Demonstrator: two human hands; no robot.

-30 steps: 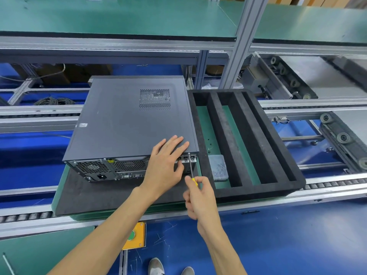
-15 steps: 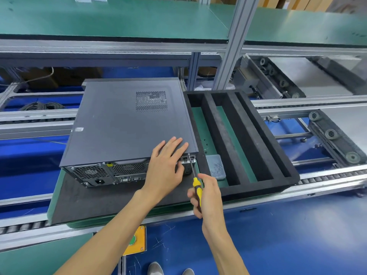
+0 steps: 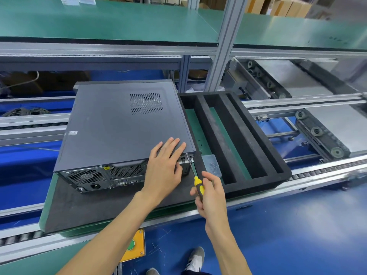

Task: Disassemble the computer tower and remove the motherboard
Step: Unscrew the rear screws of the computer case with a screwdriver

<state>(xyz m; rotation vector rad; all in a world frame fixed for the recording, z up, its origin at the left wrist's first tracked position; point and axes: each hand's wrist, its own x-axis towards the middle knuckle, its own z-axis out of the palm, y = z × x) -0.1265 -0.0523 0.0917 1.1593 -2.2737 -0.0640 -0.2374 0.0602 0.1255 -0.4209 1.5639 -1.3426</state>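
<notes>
A dark grey computer tower (image 3: 119, 126) lies on its side on a black foam mat (image 3: 95, 205), with its rear panel of fans and ports facing me. My left hand (image 3: 164, 167) lies flat with straight fingers on the case's near right corner, over the top edge and rear panel. My right hand (image 3: 208, 193) grips a yellow and black screwdriver (image 3: 195, 177). The screwdriver's tip touches a screw at the rear panel's upper right corner. The motherboard is hidden inside the case.
A black foam tray (image 3: 266, 155) with long slots sits right of the tower, a small clear plastic box (image 3: 211, 165) in its nearest slot. Conveyor rails and rollers (image 3: 317, 132) run to the right. An orange box with a green button (image 3: 133, 245) hangs below the bench edge.
My right hand slid back along the screwdriver, so more of the yellow handle shows. The view shifted slightly; my left hand stayed on the case corner.
</notes>
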